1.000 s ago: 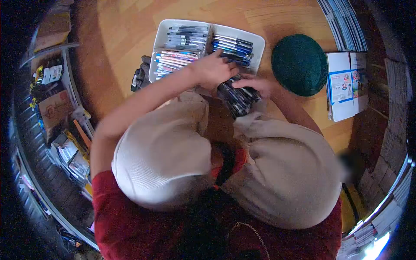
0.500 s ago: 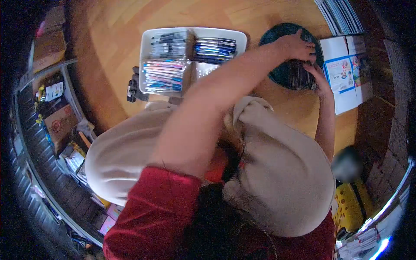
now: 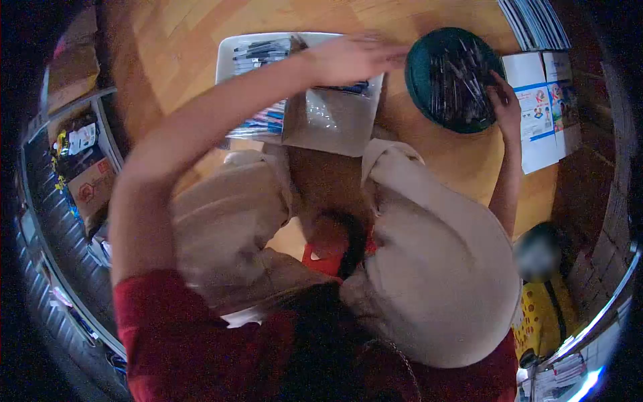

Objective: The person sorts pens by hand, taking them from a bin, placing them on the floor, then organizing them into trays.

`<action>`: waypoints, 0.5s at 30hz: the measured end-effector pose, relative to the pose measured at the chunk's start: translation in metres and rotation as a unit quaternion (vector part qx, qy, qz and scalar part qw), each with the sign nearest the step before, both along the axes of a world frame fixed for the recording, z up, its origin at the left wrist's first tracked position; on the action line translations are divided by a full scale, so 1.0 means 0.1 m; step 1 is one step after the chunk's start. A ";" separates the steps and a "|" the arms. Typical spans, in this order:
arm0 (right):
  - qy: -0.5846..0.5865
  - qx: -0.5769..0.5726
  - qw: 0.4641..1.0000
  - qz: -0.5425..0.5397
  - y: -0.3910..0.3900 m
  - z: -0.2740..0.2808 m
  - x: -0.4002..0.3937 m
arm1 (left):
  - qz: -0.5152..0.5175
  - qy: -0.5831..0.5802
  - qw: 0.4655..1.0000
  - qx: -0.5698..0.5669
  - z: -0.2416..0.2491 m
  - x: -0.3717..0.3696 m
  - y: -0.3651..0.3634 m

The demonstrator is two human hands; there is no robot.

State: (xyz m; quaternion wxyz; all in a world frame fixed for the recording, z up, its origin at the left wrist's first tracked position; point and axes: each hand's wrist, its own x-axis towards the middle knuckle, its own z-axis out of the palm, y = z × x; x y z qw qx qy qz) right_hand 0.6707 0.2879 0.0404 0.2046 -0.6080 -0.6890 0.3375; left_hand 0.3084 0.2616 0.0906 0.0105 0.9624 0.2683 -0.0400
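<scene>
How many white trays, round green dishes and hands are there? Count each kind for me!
White trays: 1
Round green dishes: 1
Hands (left hand, right hand): 2
Total: 4
The pens are too jumbled to count.

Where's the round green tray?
In the head view, the round green tray is at upper right, between the white tray and the printed white packaging, with your right hand at its edge.
</scene>
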 end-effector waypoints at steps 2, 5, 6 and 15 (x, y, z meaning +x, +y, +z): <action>0.017 0.066 0.997 -0.029 -0.09 0.11 -0.11 | 0.007 0.052 0.998 0.018 0.33 -0.67 -0.22; 0.103 0.067 0.992 -0.036 -0.08 0.19 -0.46 | 0.145 0.125 0.981 -0.019 0.61 -1.63 -0.64; 0.136 0.049 0.989 -0.036 -0.08 0.23 -0.59 | 0.187 0.112 0.975 -0.035 0.66 -1.90 -0.78; -0.025 -0.225 0.881 0.416 -0.52 0.33 -2.34 | 0.283 -0.060 0.945 -0.156 -0.03 -2.11 -1.46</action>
